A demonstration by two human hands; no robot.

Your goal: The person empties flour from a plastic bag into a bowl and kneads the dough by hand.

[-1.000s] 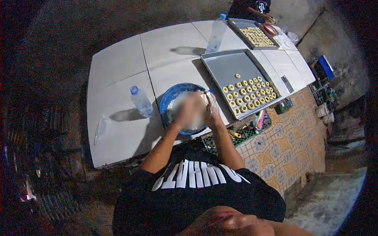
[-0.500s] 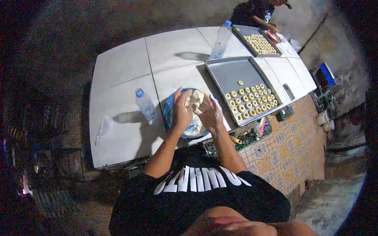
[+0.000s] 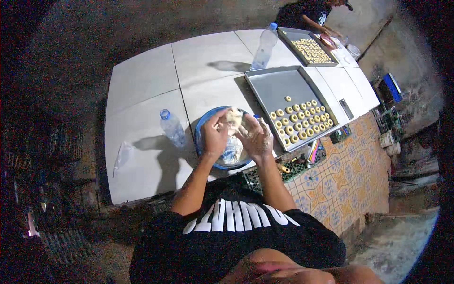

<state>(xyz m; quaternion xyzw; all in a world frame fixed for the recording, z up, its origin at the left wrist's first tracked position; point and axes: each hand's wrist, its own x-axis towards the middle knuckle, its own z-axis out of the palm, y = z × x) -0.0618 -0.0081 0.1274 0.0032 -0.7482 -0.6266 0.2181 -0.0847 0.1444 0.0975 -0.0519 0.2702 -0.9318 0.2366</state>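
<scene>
A lump of pale dough [image 3: 234,118] is held up between my two hands, above a round blue basin [image 3: 200,124]. My left hand [image 3: 215,138] curves around the dough's left side, thumb and fingers pressed on it. On the other side my right hand [image 3: 256,141] has its fingers bent against the dough, and its skin is smeared with white flour or dough. Below them, more pale dough or flour [image 3: 232,152] lies in the basin, partly hidden by my hands and wrists.
Right of the basin is a metal tray [image 3: 279,85] with rows of dough rings [image 3: 302,118]. A second filled tray [image 3: 309,49] lies farther off, near another person [image 3: 302,16]. Clear bottles [image 3: 174,131] stand on the white tiled table [image 3: 142,85]. A green crate [image 3: 255,179] sits below its edge.
My hands have turned a little around the dough, and the right one has rolled outward, its fingers more spread. The other person's hand has shifted slightly.
</scene>
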